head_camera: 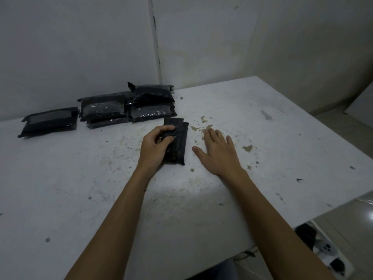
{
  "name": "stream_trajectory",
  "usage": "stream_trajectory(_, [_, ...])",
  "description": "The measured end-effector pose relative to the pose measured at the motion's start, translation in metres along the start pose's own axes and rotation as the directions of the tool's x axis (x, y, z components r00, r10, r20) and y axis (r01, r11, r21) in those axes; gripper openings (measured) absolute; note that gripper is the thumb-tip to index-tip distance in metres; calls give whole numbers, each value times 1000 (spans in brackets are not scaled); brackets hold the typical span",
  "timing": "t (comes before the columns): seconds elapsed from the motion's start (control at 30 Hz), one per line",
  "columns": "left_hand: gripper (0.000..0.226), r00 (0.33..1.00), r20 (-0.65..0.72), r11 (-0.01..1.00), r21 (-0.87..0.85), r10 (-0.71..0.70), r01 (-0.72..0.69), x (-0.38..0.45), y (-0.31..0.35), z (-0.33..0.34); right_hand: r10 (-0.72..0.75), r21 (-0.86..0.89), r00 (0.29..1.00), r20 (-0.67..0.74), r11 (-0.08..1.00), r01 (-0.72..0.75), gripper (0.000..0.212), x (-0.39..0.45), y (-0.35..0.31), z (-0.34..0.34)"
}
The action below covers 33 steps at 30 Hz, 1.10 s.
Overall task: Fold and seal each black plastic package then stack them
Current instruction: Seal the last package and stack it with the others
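Observation:
A folded black plastic package (178, 142) lies on the white table (101, 178) near the middle. My left hand (156, 145) grips its left edge, fingers curled over the top and thumb against the side. Just right of the package, my right hand (217, 151) lies flat on the table with fingers spread, apart from the plastic. Behind, against the wall, several black packages (129, 107) sit in low stacks. One more black package (50, 122) lies alone at the far left.
The table is stained and chipped, with brown patches (201, 126) beyond my right hand. Grey walls close off the back. The table's right edge (323, 211) drops to a floor where a white power strip (327, 251) lies.

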State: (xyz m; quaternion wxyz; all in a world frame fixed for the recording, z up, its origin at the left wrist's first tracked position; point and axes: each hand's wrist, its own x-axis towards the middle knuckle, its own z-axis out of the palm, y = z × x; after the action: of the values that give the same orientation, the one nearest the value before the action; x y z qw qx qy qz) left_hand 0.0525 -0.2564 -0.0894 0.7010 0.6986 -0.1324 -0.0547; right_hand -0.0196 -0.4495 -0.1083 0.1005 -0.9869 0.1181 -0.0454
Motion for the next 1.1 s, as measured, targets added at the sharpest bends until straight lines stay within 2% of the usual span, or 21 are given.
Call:
stream_trajectory(0.27, [29, 999, 42, 999, 31, -34, 32, 15, 5, 5, 24, 18, 997, 80, 1000, -26, 89, 23, 8, -3])
stream_trajectory(0.43, [29, 999, 22, 997, 61, -40, 38, 39, 5, 13, 67, 13, 995, 73, 998, -68, 87, 52, 16, -5])
stream_trajectory(0.63, [30, 996, 65, 996, 76, -59, 54, 68, 1, 33, 111, 14, 992, 63, 994, -112, 80, 81, 29, -6])
stream_trajectory(0.93, [31, 990, 140, 991, 122, 29, -47, 99, -6, 59, 185, 15, 983, 5, 983, -185, 79, 108, 66, -13])
stream_trajectory(1.1, [35, 993, 104, 980, 190, 48, -67, 105, -14, 60, 197, 26, 980, -33, 980, -196, 70, 119, 56, -7])
